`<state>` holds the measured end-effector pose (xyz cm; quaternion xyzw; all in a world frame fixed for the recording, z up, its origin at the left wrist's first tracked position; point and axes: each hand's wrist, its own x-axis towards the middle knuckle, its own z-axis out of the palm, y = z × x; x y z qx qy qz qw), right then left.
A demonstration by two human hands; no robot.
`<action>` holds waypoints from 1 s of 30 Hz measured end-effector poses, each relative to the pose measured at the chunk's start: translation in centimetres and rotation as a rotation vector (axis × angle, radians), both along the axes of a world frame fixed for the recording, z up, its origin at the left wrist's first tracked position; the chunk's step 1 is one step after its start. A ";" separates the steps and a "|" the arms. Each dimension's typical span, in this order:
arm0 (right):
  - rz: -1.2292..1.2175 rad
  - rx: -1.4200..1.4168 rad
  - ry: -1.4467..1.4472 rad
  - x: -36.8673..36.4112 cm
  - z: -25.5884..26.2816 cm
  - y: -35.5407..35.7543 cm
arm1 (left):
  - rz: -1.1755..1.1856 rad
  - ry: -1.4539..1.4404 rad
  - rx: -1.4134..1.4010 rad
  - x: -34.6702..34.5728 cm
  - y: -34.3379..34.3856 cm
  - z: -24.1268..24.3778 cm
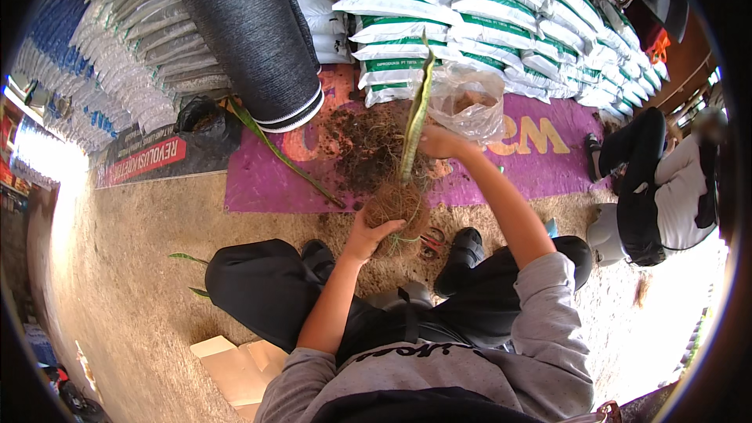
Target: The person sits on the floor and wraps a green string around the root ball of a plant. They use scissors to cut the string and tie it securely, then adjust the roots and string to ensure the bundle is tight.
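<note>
My left hand (373, 234) is closed around the underside of a ball of brown fibre (399, 208), its thumb across the front. From the ball's top rises an upright snake plant leaf (416, 114) with yellow margins. Just right of the leaf, my right hand (439, 143) reaches over the purple banner; its fingertips are partly hidden, so whether it grips anything is unclear. Dark soil mixed with fibres and roots (367, 150) lies heaped beyond the ball. Near my right foot, scissors with red handles (432, 241) rest on the floor.
A clear plastic bag (476, 103) with brown material stands behind my right hand. Another long leaf (282, 155) lies left, near a black plastic bag (202, 117) and a large black roll (247, 29). Stacked white sacks (405, 29) line the back. Another person (664, 188) sits at right.
</note>
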<state>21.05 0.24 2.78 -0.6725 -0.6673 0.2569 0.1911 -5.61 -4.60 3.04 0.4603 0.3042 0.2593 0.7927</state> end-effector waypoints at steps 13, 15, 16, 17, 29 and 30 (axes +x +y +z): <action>0.587 -0.489 -0.212 -7.7 9.7 -0.2 | -0.176 0.111 0.341 0.6 -0.3 0.8; 0.625 -0.777 -0.274 -7.8 6.7 0.7 | -0.176 0.125 0.376 0.6 -0.3 1.2; 0.647 -0.924 -0.308 -8.1 6.1 1.0 | -0.167 0.146 0.394 0.5 -0.5 1.9; 0.556 -0.973 -0.231 -7.9 5.8 1.1 | -0.159 0.166 0.412 0.3 -0.6 2.2; 0.608 -0.800 -0.166 -5.6 9.8 3.7 | -0.136 0.149 0.369 -0.4 -0.5 1.5; 0.614 -0.762 -0.117 -5.1 8.6 3.4 | -0.157 0.142 0.379 -0.2 -0.6 1.9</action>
